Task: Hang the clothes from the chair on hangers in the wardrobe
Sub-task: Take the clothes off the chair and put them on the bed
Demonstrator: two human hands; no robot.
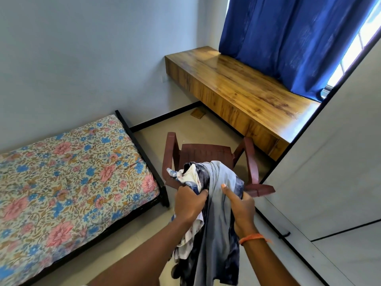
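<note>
Blue-and-white bundled clothes (208,203) lifted over the maroon plastic chair (206,153).
The hanging bundle is gripped by left hand (190,203) and right hand (240,207); the wardrobe door (329,162) lies rightward.

Maroon chair (206,153) at twelve o'clock; floral pink-and-blue mattress (68,182) at nine; royal blue curtain (288,38) at one.

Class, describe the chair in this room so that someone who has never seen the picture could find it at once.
Start at the long wooden desk under the blue curtain. On the floor between that desk and the floral-sheeted bed stands the chair. It is the only dark red-brown piece here, with armrests, partly hidden behind the bundle of clothes.
</note>
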